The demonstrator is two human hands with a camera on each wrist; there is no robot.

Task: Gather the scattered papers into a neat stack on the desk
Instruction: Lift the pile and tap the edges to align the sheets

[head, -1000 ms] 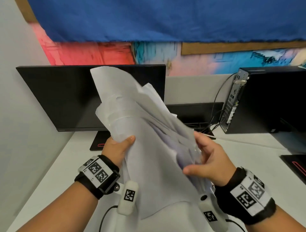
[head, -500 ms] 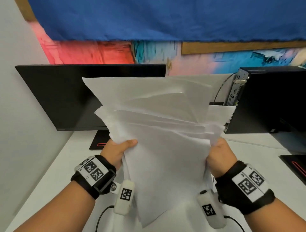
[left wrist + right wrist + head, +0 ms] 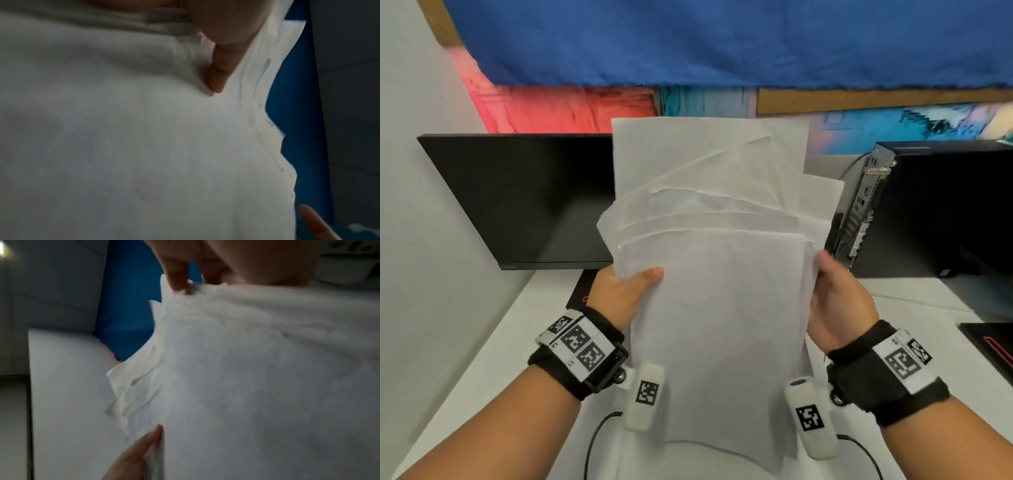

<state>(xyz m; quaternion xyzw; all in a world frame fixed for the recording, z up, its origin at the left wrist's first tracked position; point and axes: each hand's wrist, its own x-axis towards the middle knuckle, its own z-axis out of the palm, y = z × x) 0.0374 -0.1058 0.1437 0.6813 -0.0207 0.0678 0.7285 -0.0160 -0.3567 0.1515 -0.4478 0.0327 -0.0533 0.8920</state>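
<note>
A bundle of several white papers [image 3: 719,301] stands upright between my hands above the white desk [image 3: 493,342]; its top edges are uneven and fanned. My left hand [image 3: 619,291] grips the bundle's left edge, thumb across the front sheet. My right hand [image 3: 839,301] holds the right edge, fingers behind the sheets. In the left wrist view the papers [image 3: 144,146] fill the frame with my thumb [image 3: 220,73] pressed on them. The right wrist view shows the papers [image 3: 257,378], my right fingers [image 3: 176,277] at the top edge, and a left-hand finger [image 3: 144,444] below.
A black monitor [image 3: 524,198] stands at the back left and a black computer case [image 3: 941,205] at the back right, with cables by it. A dark pad [image 3: 993,342] lies at the right edge. A white wall closes the left side.
The crumpled, slanted bundle has been turned upright and squared between both hands. My right hand moved from the front of the sheets to their right edge.
</note>
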